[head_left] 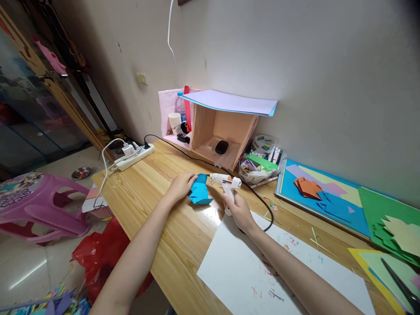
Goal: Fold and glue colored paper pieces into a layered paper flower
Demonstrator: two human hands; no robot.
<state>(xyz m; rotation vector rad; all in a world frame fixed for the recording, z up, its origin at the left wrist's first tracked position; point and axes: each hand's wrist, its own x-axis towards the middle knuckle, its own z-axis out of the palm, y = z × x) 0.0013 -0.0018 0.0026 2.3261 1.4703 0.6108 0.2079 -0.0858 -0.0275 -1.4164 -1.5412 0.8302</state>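
Observation:
My left hand (pixel 182 185) is closed on the upper left edge of a folded blue paper piece (pixel 201 192) just above the wooden table. A white hot glue gun (pixel 226 183) with an orange part is gripped by its handle in my right hand (pixel 241 211). Its nozzle points left at the top of the blue paper; whether they touch I cannot tell. From the glue gun's handle a black cord loops right and runs back across the table. Under my right forearm lies a white sheet (pixel 236 262) with coloured marks.
At the back stands a cardboard box (pixel 226 124) with a black mouse (pixel 222 147) inside. A power strip (pixel 136 156) sits at the left edge. Coloured papers (pixel 328 210) and scissors (pixel 398 280) are to the right, a basket of markers (pixel 259 168) behind.

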